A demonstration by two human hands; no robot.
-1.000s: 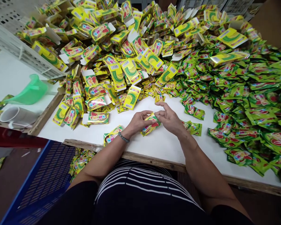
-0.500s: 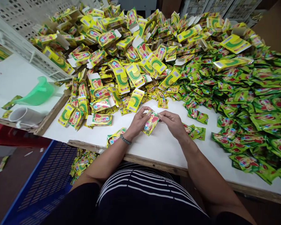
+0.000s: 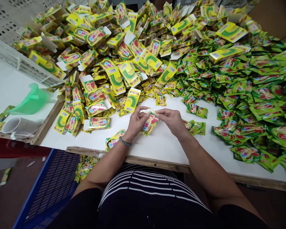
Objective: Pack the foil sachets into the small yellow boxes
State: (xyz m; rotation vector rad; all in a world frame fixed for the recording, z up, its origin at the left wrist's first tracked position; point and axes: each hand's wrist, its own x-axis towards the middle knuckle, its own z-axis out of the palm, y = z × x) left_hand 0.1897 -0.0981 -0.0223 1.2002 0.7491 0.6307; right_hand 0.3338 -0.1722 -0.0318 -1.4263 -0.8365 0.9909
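A small yellow-green box [image 3: 150, 123] with a red fruit picture is held over the white table [image 3: 166, 148]. My left hand [image 3: 136, 123], below a beaded bracelet, grips its left side with thumb and fingers. The fingers of my right hand [image 3: 173, 121] pinch its upper right end, where a pale flap shows. Beyond my hands lies a heap of yellow boxes [image 3: 132, 100], several with open flaps. Green packets [image 3: 196, 109] lie to the right of my right hand. Near my left wrist, a further box [image 3: 114, 140] rests at the table's front.
A large pile of green packets [image 3: 264, 95] covers the right side. On the left are a white crate [image 3: 26, 65], a green scoop [image 3: 30, 100] and a white mug [image 3: 20, 125]. A blue basket [image 3: 54, 181] with packets stands below the table's wooden edge [image 3: 154, 163].
The view has shifted slightly, so the heap appears further left and higher. Both hands keep the same box, and a thin pale flap now stands up at its top between my fingers.
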